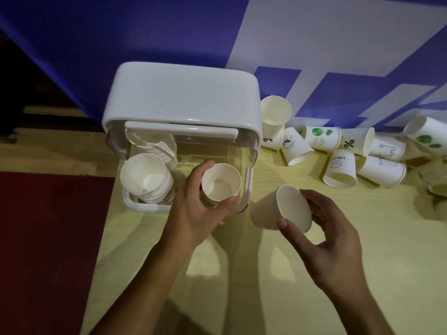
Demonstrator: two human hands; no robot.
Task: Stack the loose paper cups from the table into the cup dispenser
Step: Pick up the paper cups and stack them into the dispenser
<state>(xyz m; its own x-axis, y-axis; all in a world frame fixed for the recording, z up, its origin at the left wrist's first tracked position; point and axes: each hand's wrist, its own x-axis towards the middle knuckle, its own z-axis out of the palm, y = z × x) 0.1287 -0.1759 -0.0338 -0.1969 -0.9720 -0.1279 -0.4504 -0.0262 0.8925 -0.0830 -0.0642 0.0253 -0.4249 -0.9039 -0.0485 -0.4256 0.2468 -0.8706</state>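
Observation:
A white cup dispenser (183,100) with its lid raised stands at the table's back left. Inside, a stack of nested paper cups (145,177) fills the left side. My left hand (200,213) grips an upright white paper cup (221,184) over the dispenser's right side. My right hand (324,233) holds a second paper cup (278,209), tilted with its mouth towards me, just right of the dispenser's front corner. A heap of loose paper cups (343,153), most lying on their sides, stretches along the wall to the right.
The light wooden table (266,286) ends at its left edge beside a dark red floor (48,238). A blue and white wall (314,44) rises directly behind the dispenser and the cups.

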